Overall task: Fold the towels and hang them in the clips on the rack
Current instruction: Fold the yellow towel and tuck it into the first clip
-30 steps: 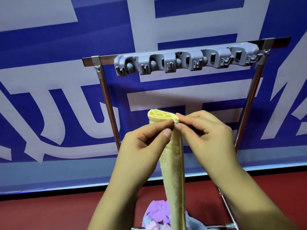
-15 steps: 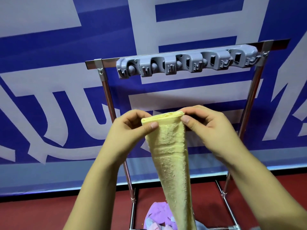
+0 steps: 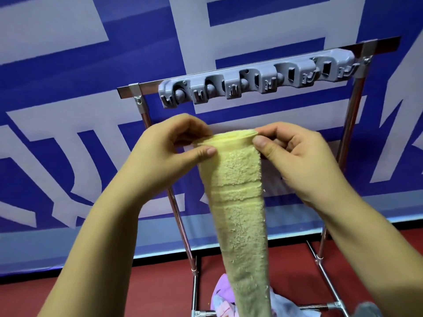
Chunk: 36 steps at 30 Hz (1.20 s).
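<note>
Below clip bar: yellow towel hangs lengthwise, vertical; left hand, right hand each pinch top corners.

The lower end of the yellow towel runs off the bottom edge of the frame, and the hanging towel covers the middle of the heap of pink and pale blue cloths behind it. The fingertips of the left hand and the right hand behind the towel's top hem are hidden. The rack has its left upright partly covered by the left hand and forearm, and its base is cut off below.
</note>
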{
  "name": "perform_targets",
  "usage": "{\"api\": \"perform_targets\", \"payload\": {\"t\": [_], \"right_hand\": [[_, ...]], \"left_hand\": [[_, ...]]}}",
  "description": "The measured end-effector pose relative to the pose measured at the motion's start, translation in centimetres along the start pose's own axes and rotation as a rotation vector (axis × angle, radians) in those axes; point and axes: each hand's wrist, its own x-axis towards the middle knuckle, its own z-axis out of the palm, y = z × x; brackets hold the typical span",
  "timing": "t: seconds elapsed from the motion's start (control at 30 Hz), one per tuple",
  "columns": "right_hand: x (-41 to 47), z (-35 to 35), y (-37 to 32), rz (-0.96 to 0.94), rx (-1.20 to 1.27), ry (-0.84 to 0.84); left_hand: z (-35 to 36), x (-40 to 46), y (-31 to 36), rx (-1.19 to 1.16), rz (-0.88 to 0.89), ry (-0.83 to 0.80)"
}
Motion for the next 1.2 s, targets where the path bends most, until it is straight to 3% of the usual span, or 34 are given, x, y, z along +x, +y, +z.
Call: {"api": "perform_targets", "payload": {"t": [0.2, 0.4, 0.53, 0.73, 0.9, 1.07, 1.2], "right_hand": [[0.3, 1.6, -0.9, -0.048, -0.008, -0.021], [0.6, 1.7, -1.4, -0.035, 0.025, -0.041], [0.5, 1.0, -0.3, 0.055, 0.274, -0.004], [-5.1, 0.2, 5.1, 0.266, 0.212, -0.298], [-6.9, 0.1, 6.9, 0.284, 0.039, -0.157], [-5.9, -0.3, 7.0, 0.303, 0.109, -0.115], [-5.3, -0.5, 7.0, 0.263, 0.019, -0.093]], "left_hand": [[-0.2, 1.4, 2.5, 0.256, 0.226, -0.142], [-0.4, 2.3, 2.9, 0.268, 0.261, -0.171], [-0.4, 2.9, 3.0, 0.272, 0.277, -0.140], [-1.3, 3.8, 3.2, 0.097, 0.201, -0.145], [-1.3, 4.4, 3.4, 0.133, 0.180, -0.206], [-1.5, 4.6, 3.1, 0.093, 0.173, -0.195], [-1.8, 4.8, 3.1, 0.087, 0.169, -0.196]]}}
